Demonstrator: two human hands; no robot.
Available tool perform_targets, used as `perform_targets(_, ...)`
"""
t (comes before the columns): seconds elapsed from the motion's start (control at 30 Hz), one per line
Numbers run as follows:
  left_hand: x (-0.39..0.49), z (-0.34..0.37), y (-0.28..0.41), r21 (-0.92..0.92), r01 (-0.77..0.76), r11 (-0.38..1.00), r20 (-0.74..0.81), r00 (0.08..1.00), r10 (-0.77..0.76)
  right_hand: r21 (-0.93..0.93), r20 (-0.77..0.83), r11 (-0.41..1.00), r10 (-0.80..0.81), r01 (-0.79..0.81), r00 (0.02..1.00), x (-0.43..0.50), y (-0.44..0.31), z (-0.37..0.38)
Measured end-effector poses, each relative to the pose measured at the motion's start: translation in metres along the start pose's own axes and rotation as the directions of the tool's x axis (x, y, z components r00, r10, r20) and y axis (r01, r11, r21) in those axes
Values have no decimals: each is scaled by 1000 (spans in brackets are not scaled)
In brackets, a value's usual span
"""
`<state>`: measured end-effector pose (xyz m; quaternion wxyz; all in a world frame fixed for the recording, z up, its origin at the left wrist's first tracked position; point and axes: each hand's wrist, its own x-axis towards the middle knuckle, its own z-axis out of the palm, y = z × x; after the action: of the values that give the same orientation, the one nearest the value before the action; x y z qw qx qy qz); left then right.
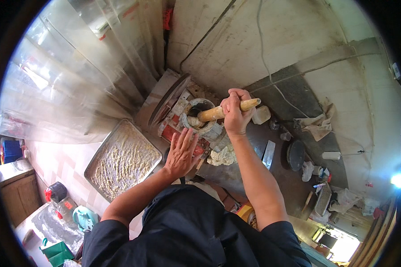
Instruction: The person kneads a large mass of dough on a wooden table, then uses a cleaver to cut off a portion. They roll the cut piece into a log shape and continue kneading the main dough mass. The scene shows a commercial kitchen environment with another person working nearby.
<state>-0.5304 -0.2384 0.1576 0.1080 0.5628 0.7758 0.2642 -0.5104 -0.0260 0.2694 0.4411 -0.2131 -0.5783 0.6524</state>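
My right hand (235, 111) is closed round a wooden pestle (211, 114), whose lower end reaches into the round mouth of a metal feed hopper (217, 130) on a floury machine. Pale dough (195, 122) shows inside the mouth, against the pestle. Just below the hopper's rim, my left hand (183, 153) is flat with its fingers apart and holds nothing; whether it touches the machine cannot be told. A lump of crumbly dough (223, 156) lies beside the machine, partly behind my right forearm. The machine's flywheel or belt guard (168, 100) stands on its left.
At the left is a large metal tray (122, 197) spread with crumbly dough pieces. A metal scraper or blade (269, 154) and a dark round pan (295, 155) lie on the worktop (250, 173) at the right. A translucent plastic curtain (87, 76) hangs at the upper left.
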Motion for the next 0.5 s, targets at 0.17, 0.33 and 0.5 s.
perform_targets(0.17, 0, -4, -3, -6, -23, 1000, -11, 1000, 23, 9, 25, 997, -74, 74, 997, -7, -25, -1)
perform_targets(0.33, -1, -5, -6, -13, -25, 1000, 25, 999, 26, 9, -4, 995, -100, 100, 995, -22, -28, -7)
perform_targets(0.5, -1, -2, -5, -10, -21, 1000, 19, 1000, 21, 3, -51, 1000, 0, 0, 999, -16, -7, -8)
